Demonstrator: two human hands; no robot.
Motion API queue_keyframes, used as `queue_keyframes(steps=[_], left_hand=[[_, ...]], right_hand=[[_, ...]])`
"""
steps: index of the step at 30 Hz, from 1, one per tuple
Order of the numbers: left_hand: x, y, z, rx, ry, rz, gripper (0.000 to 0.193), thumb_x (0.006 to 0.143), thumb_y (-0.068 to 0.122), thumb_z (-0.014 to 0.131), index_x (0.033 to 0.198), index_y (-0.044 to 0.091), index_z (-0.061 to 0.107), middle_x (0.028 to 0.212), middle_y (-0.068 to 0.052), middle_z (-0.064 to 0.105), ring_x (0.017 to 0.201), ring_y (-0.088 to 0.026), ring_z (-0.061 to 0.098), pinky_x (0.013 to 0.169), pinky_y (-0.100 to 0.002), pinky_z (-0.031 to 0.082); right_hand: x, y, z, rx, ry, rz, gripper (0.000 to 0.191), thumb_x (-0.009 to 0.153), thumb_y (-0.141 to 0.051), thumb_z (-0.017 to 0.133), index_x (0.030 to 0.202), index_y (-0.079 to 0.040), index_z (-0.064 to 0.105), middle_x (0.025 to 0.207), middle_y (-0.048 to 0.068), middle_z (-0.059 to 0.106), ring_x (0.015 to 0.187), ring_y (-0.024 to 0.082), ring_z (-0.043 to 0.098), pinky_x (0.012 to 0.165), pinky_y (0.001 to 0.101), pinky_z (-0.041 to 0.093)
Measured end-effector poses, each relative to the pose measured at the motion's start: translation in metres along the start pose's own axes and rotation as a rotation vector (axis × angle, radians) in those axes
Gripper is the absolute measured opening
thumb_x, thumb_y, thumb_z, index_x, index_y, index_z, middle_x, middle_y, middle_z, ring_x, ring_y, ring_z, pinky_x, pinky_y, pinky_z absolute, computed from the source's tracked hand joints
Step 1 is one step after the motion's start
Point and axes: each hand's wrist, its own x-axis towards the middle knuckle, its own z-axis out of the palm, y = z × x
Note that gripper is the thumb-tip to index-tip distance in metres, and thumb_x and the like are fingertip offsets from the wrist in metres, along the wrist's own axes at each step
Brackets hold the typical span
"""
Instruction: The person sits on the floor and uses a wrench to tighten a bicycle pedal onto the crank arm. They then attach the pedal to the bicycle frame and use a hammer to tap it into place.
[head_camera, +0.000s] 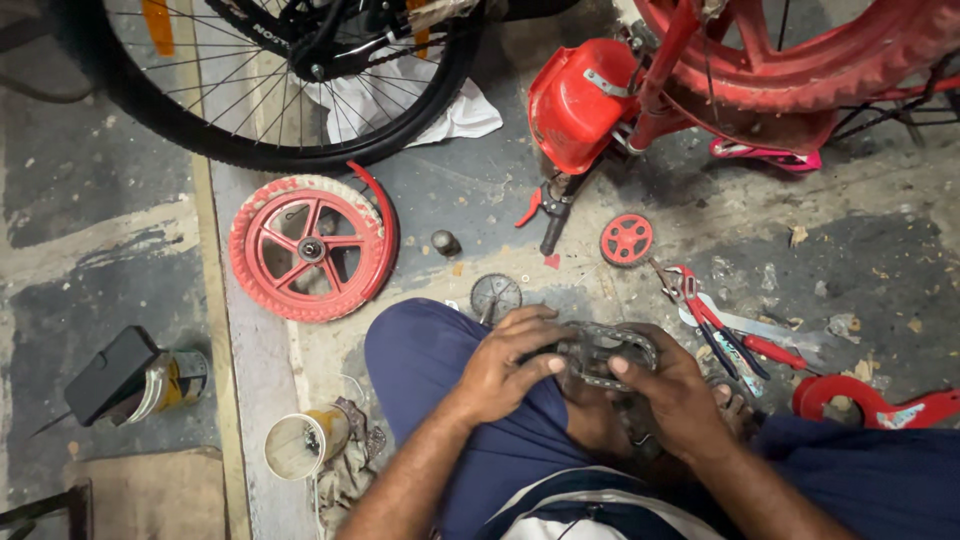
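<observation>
Bare floor (480, 190) lies far ahead in the middle. A red wheel (310, 248) blocks the left, pliers (715, 322) the right.

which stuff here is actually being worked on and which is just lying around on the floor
In hand:
- grey chain piece, gripped by the left hand and the right hand

Lying about:
- small red wheel
- small red gear-like disc
- sprocket
- red-handled pliers
- white cloth
- tipped tin
- black bicycle wheel
</observation>
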Motion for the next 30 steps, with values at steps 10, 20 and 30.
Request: queue_keyframes(steps=[10,20,30], left_hand=[[-0.001,0.008,0.010,0.052,0.015,-0.038,0.038,0.093,0.021,0.072,0.126,0.003,0.070,0.114,-0.017,0.074,0.109,-0.033,0.070,0.094,-0.042,0.055],[0.000,0.033,0.015,0.107,0.156,0.075,0.052,0.084,0.028,0.080,0.128,0.003,0.068,0.136,-0.018,0.062,0.137,-0.039,0.048,0.119,-0.051,0.035],[-0.002,0.036,0.029,0.186,0.200,-0.024,0.054,0.086,0.016,0.075,0.138,0.007,0.062,0.149,-0.017,0.055,0.144,-0.042,0.044,0.121,-0.051,0.035]], right_hand=[[-0.006,-0.002,-0.003,-0.285,-0.051,-0.185,0.044,0.086,-0.009,0.074,0.127,0.001,0.059,0.116,0.011,0.073,0.106,0.019,0.069,0.092,0.0343,0.056],[0.004,-0.005,-0.012,0.298,-0.126,0.015,0.049,0.089,-0.009,0.067,0.135,0.000,0.053,0.122,0.019,0.068,0.111,0.032,0.068,0.098,0.0501,0.053],[0.008,-0.002,-0.017,0.228,-0.103,-0.005,0.048,0.095,-0.016,0.064,0.138,0.003,0.054,0.122,0.020,0.068,0.107,0.030,0.068,0.088,0.0442,0.054]])
